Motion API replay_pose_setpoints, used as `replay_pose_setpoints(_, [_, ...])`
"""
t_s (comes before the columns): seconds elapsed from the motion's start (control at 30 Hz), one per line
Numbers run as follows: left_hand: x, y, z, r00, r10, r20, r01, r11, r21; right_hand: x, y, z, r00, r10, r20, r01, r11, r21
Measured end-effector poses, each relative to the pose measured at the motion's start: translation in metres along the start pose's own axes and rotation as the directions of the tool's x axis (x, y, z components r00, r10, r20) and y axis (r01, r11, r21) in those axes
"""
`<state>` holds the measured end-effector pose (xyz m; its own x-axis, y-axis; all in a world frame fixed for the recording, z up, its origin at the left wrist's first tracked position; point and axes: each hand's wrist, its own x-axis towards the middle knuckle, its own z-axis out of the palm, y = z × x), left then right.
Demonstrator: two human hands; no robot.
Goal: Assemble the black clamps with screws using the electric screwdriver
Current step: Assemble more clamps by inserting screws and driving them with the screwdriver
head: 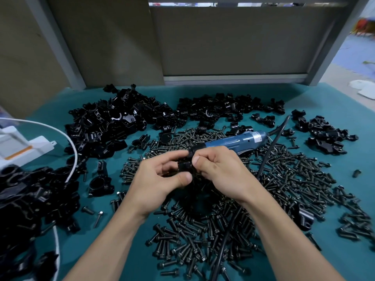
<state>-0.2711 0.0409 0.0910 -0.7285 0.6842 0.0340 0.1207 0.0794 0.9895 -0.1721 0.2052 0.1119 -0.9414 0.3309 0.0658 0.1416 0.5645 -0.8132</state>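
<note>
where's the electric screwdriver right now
The blue electric screwdriver lies on the screws, right of centre in the head view, just beyond the right hand, which grips a black clamp.

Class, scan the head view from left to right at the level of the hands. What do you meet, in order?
White device → standing clamp → left hand → black clamp held by both hands → right hand → lone black part.

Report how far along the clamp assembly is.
Done: the near-left heap may be finished clamps; unclear. In hand: left hand and right hand pinch one black clamp, electric screwdriver lying behind. Left: large piles of clamp parts and loose screws.
</note>
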Motion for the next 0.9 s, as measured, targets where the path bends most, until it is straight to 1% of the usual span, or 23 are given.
replay_pose_setpoints(0.07, [0.002, 0.003, 0.003, 0.995, -0.096, -0.016, 0.091, 0.978, -0.186, -0.001, 0.0, -0.002, 1.0, -0.019, -0.021, 0.019, 1.0, -0.002])
replay_pose_setpoints(0.1, [0.002, 0.005, 0.002, 0.991, -0.134, -0.012, 0.126, 0.959, -0.253, -0.002, 0.0, -0.002, 0.999, -0.03, -0.023, 0.029, 0.999, -0.02])
replay_pose_setpoints(0.13, [0.002, 0.007, 0.002, 0.987, -0.159, -0.005, 0.151, 0.947, -0.285, -0.002, 0.0, -0.003, 0.999, -0.038, -0.016, 0.037, 0.998, -0.043])
replay_pose_setpoints(0.23, [0.001, 0.007, 0.005, 0.975, -0.22, -0.022, 0.206, 0.938, -0.28, -0.004, -0.002, -0.002, 0.998, -0.055, 0.024, 0.057, 0.995, -0.084])
replay_pose_setpoints(0.3, [0.002, 0.006, 0.005, 0.97, -0.239, -0.042, 0.22, 0.938, -0.267, -0.005, -0.003, 0.002, 0.996, -0.09, 0.006, 0.09, 0.989, -0.12])
replay_pose_setpoints(0.33, [0.002, 0.005, 0.004, 0.971, -0.231, -0.056, 0.21, 0.944, -0.256, -0.005, -0.004, 0.004, 0.994, -0.109, 0.001, 0.108, 0.985, -0.132])
replay_pose_setpoints(0.4, [0.002, 0.004, 0.002, 0.982, -0.171, -0.081, 0.147, 0.96, -0.24, -0.005, -0.005, 0.006, 0.993, -0.116, 0.019, 0.118, 0.985, -0.123])
replay_pose_setpoints(0.53, [0.003, 0.0, -0.004, 0.997, 0.018, -0.069, -0.035, 0.965, -0.258, -0.004, -0.005, 0.004, 0.998, -0.06, 0.037, 0.059, 0.998, 0.023])
replay_pose_setpoints(0.57, [0.004, -0.001, -0.005, 0.996, 0.05, -0.075, -0.066, 0.972, -0.224, -0.004, -0.004, 0.004, 0.998, -0.041, 0.044, 0.039, 0.999, 0.031])
replay_pose_setpoints(0.67, [0.005, -0.005, -0.005, 0.988, 0.125, -0.087, -0.133, 0.987, -0.095, -0.003, -0.004, 0.005, 0.998, 0.004, 0.064, -0.001, 0.999, -0.037])
replay_pose_setpoints(0.73, [0.005, -0.007, -0.005, 0.99, 0.123, -0.068, -0.127, 0.99, -0.061, -0.003, -0.004, 0.005, 0.998, 0.004, 0.055, -0.003, 1.0, -0.014])
replay_pose_setpoints(0.8, [0.006, -0.008, -0.004, 0.994, 0.085, -0.065, -0.087, 0.995, -0.04, -0.003, -0.003, 0.003, 0.999, -0.013, 0.031, 0.012, 1.0, 0.008])
replay_pose_setpoints(0.87, [0.006, -0.008, 0.0, 0.996, 0.021, -0.083, -0.025, 0.998, -0.056, -0.003, -0.002, 0.0, 1.0, -0.021, 0.014, 0.021, 0.999, 0.031])
replay_pose_setpoints(0.9, [0.006, -0.008, 0.002, 0.996, -0.011, -0.084, 0.004, 0.996, -0.091, -0.003, -0.001, -0.001, 1.0, -0.019, 0.01, 0.019, 0.999, 0.05])
